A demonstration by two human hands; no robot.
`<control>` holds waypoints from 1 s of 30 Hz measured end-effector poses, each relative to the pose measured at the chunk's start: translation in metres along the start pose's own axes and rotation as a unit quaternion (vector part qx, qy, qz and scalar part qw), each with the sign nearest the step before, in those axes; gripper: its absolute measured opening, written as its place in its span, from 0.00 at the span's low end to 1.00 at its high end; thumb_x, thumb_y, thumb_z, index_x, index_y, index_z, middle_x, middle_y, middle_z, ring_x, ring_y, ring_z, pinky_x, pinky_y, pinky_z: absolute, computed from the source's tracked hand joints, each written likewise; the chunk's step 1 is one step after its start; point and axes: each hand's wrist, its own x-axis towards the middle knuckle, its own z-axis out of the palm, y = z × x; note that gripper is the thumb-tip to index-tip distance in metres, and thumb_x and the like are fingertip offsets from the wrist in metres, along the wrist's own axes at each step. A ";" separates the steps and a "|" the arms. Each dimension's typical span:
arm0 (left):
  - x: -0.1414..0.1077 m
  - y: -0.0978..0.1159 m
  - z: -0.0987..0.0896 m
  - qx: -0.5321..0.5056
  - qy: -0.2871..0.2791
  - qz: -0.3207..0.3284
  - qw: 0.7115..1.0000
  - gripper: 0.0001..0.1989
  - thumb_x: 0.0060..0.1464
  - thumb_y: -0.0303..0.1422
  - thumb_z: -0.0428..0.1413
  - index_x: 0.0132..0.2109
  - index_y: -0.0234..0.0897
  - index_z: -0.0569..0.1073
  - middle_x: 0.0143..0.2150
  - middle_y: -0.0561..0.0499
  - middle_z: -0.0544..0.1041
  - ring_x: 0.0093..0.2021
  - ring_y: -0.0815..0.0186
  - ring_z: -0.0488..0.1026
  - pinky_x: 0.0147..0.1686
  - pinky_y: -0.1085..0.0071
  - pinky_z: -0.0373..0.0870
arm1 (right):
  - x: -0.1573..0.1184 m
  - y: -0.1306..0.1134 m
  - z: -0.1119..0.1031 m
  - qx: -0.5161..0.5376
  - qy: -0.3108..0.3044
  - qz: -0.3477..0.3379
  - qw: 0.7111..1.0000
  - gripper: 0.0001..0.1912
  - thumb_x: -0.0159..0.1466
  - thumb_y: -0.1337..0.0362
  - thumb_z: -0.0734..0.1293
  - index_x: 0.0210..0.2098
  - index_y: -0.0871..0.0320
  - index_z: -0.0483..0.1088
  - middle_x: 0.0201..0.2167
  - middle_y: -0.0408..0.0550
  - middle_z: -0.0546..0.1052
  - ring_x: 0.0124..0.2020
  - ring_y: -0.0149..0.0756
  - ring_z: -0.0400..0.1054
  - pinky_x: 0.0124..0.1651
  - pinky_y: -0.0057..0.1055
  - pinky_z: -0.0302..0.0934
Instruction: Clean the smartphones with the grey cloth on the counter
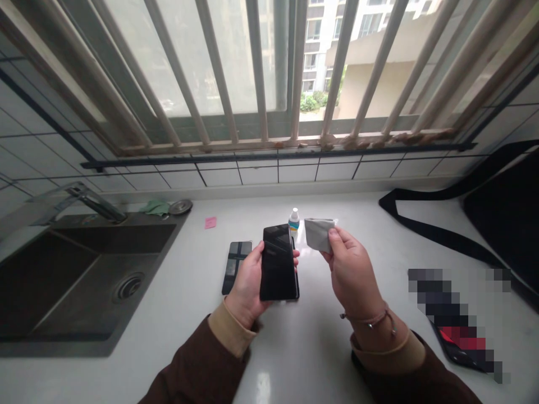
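Observation:
My left hand (247, 283) is closed around a black smartphone (278, 264), thumb on its left edge and fingertips showing at its right edge. The phone's dark screen faces me. To its right, my right hand (353, 264) pinches a folded grey cloth (319, 234) between thumb and fingers, held apart from the phone. A second phone (233, 266) lies on the counter, partly behind my left hand. Just beyond the held phone stands a small white-capped bottle (294, 217) with a blue label. A dark edge of something shows behind the held phone; I cannot make out what it is.
A dark sink (80, 280) with a faucet (101, 205) is set into the white counter (177, 314) at left. A green cloth (155, 207), sink strainer (181, 207) and pink note (210, 223) lie behind. A black bag strap (433, 196) and a blurred-out dark item (458, 325) are at right.

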 end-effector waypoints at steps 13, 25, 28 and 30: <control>0.008 -0.003 -0.002 -0.080 0.084 0.088 0.989 0.24 0.74 0.44 0.47 0.53 0.28 0.80 0.42 0.39 0.85 0.39 0.58 0.84 0.45 0.62 0.81 | -0.024 -0.002 0.015 -0.189 -0.276 -0.173 0.927 0.18 0.78 0.63 0.59 0.61 0.48 0.75 0.63 0.46 0.79 0.68 0.42 0.71 0.71 0.47 0.65; 0.001 0.001 0.000 -0.094 0.122 0.348 0.925 0.24 0.71 0.54 0.49 0.49 0.39 0.76 0.36 0.50 0.78 0.37 0.63 0.79 0.56 0.52 0.78 | -0.037 0.023 0.039 0.073 -0.216 0.166 0.959 0.22 0.72 0.47 0.68 0.55 0.56 0.78 0.50 0.52 0.83 0.52 0.45 0.79 0.53 0.42 0.78; 0.002 -0.008 0.000 -0.027 0.138 0.428 0.893 0.21 0.71 0.52 0.50 0.55 0.44 0.75 0.40 0.52 0.76 0.41 0.66 0.78 0.60 0.57 0.75 | -0.040 0.029 0.044 0.096 -0.204 0.189 0.956 0.21 0.69 0.47 0.70 0.50 0.57 0.79 0.45 0.52 0.84 0.45 0.43 0.80 0.50 0.41 0.78; 0.000 -0.011 -0.001 0.010 0.158 0.456 0.876 0.19 0.71 0.50 0.51 0.59 0.47 0.74 0.44 0.53 0.76 0.45 0.68 0.78 0.61 0.65 0.73 | -0.043 0.028 0.044 0.072 -0.212 0.191 0.956 0.21 0.69 0.47 0.70 0.48 0.58 0.80 0.41 0.50 0.83 0.39 0.40 0.79 0.45 0.37 0.77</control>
